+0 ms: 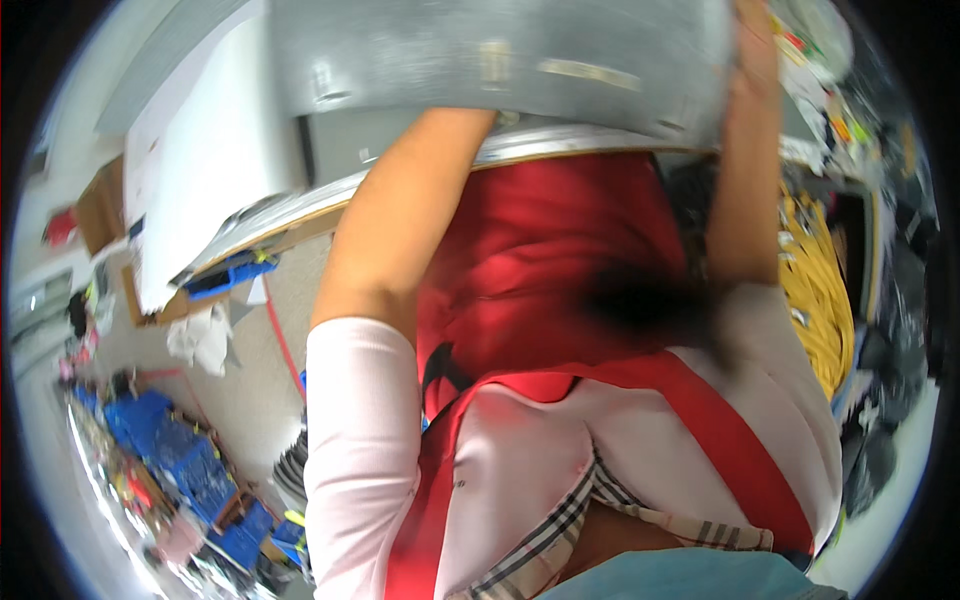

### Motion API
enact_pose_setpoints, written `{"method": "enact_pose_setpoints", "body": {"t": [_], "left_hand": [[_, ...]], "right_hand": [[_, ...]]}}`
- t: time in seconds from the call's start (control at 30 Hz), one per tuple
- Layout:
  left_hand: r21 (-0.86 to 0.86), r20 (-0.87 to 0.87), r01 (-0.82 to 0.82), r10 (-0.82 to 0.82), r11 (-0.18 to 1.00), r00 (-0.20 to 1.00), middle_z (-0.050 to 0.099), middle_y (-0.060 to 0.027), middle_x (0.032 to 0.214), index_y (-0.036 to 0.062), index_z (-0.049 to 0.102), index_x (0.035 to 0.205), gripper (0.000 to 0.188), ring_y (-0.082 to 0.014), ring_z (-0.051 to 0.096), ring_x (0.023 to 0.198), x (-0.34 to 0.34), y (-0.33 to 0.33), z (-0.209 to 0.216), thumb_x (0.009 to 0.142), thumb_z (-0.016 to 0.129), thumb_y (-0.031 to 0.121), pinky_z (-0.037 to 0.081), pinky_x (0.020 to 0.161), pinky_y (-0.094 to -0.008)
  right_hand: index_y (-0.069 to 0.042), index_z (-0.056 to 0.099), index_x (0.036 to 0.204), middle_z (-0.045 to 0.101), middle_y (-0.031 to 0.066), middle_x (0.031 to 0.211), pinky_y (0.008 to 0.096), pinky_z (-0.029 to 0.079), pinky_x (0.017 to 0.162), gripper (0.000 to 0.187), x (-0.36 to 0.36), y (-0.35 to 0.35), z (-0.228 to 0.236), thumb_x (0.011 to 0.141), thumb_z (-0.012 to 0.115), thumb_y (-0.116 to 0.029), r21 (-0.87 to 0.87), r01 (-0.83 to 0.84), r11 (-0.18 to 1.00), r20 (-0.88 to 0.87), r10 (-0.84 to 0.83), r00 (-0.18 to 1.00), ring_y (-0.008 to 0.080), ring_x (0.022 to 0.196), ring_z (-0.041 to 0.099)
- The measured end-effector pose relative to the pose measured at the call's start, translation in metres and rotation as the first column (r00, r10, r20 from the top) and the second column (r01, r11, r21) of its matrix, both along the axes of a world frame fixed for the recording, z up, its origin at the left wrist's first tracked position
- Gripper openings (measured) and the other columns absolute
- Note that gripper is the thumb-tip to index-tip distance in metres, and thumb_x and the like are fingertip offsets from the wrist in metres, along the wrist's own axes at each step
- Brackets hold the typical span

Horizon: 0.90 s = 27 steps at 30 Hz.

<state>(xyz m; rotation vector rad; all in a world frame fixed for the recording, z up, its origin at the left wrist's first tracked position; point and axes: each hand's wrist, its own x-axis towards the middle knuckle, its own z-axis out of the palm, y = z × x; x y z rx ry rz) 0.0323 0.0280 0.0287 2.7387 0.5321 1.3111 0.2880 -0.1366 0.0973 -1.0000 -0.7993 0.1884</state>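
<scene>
Gray panel is up at the top of the view, ahead of the person and over the workbench; its far side runs out of frame. Long axis goes roughly left-right, across the body, as far as the visible part shows; near edge slants a bit, right corner closer to the person. Right hand is at the panel's right end, seemingly against that edge; it's blurred and partly cut off, so can't tell if the fingers pinch or just lie flat. Left forearm goes in under the near edge, around mid-length; left hand is hidden beneath the panel, so can't tell if it's spread or gripping. So the right hand is the one at an end, left arm is in under the middle. Panel looks flat, stiff, dull metallic, with cloudy scuffs and streaks. Two tan strips sit on the face, one upright near the middle, one lying lengthwise right of it. Pale little rectangle near the left corner: mark or slot, can't tell. White sheet is just left of it, curved in this lens.
</scene>
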Motion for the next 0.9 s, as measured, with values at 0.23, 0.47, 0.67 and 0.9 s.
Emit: {"method": "enact_pose_setpoints", "body": {"t": [0.23,0.47,0.67,0.9], "left_hand": [[-0.337,0.143,-0.363,0.429,0.868,0.892,0.068,-0.0171,0.097,0.0031,0.071,0.103,0.019,-0.0396,0.067,0.089,-0.226,0.272,0.087,0.095,0.061,0.016,0.055,0.082,-0.0474],[-0.849,0.350,-0.198,0.803,0.490,0.482,0.075,-0.0110,0.093,0.0029,0.079,0.108,0.026,-0.0222,0.070,0.082,-0.449,0.273,0.106,0.092,0.071,0.022,0.058,0.065,-0.0357],[-0.228,-0.390,-0.971,0.907,0.074,0.161,0.074,-0.0186,0.113,-0.0074,0.071,0.118,0.057,-0.0295,0.069,0.103,-0.610,0.222,0.041,0.094,0.067,0.044,0.048,0.100,-0.0369],[-0.615,-0.242,-0.785,0.966,-0.082,0.088,0.055,-0.0257,0.145,-0.0113,0.051,0.143,0.093,-0.0374,0.056,0.130,-0.596,0.212,0.027,0.088,0.071,0.061,0.043,0.111,-0.0443]], "right_hand": [[-0.002,0.060,0.138,0.063,0.0109,0.137,0.0329,0.042,0.113,0.044,-0.013,-0.017,0.032,0.103,0.066,-0.028,-0.132,0.049,0.990,-0.270,-0.084,0.959,0.0198,0.126,0.058],[-0.002,0.053,0.146,0.059,0.0121,0.143,0.0346,0.042,0.114,0.052,-0.004,-0.040,0.002,0.105,0.062,-0.032,-0.245,-0.038,0.969,-0.467,-0.084,0.880,0.0214,0.129,0.057],[-0.002,0.045,0.153,0.054,0.0129,0.148,0.0351,0.039,0.116,0.061,-0.014,0.002,-0.030,0.106,0.060,-0.036,-0.300,-0.188,0.935,-0.482,0.022,0.876,0.0226,0.135,0.053],[-0.002,0.047,0.153,0.053,0.0121,0.152,0.0339,0.037,0.119,0.061,-0.007,0.018,-0.034,0.104,0.063,-0.034,-0.369,-0.265,0.891,-0.459,0.073,0.886,0.0226,0.137,0.053]]}}
